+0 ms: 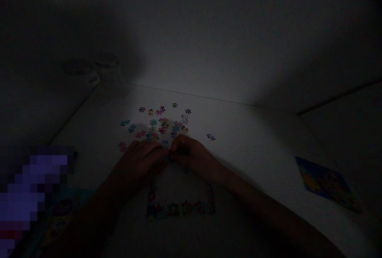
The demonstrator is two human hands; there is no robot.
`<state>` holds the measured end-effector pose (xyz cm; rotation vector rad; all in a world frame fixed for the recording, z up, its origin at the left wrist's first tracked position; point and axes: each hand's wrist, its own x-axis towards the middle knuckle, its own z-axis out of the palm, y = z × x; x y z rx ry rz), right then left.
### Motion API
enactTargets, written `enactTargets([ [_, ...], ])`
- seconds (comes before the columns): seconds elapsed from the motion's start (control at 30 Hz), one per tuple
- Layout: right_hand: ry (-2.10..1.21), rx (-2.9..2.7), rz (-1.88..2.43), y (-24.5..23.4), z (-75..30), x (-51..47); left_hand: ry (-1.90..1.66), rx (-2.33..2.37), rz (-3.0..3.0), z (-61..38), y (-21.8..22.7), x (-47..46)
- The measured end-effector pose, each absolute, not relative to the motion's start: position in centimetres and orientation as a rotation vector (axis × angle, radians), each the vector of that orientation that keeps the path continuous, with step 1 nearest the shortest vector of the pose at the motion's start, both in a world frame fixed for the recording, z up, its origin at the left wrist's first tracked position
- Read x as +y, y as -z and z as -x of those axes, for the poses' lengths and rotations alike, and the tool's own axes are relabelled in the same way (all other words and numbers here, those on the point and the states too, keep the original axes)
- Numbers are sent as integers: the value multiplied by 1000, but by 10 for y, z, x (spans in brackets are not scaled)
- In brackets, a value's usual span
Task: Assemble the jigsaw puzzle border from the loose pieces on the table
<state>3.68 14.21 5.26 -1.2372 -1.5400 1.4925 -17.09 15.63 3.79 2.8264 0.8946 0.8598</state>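
In the dim head view my left hand (140,160) and my right hand (193,156) meet over the white table, fingertips almost touching. Both are closed, thumb against fingers, around a small bluish jigsaw puzzle piece (166,157) that is mostly hidden between them. Just beyond my fingers lies another blue piece (165,142). Below the hands a partly joined puzzle border (185,208) shows a bottom row and parts of both sides; my hands and forearms cover its upper part. Loose colourful puzzle pieces (162,122) are scattered past my hands.
One loose piece (211,136) lies apart on the right. A picture card (328,184) rests at the table's right side. Two round-lidded clear jars (106,61) stand at the back left corner. A cartoon-printed item (61,214) is at lower left. Walls (203,51) border the table.
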Motion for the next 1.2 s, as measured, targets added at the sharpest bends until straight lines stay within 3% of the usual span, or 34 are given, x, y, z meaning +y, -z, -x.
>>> enactTargets([
  [0.13, -1443, -1584, 1255, -56, -41, 145, -862, 871, -2883, 170, -38, 157],
  [0.37, -827, -2242, 1494, -70, -53, 138, -719, 909, -2849, 170, -35, 158],
  [0.93, -907, -2256, 1458, -58, -46, 135, -620, 879, -2824, 165, -44, 154],
  [1.2, -971, -2238, 1424, -61, -45, 136, -403, 978, -2870, 158, -46, 142],
])
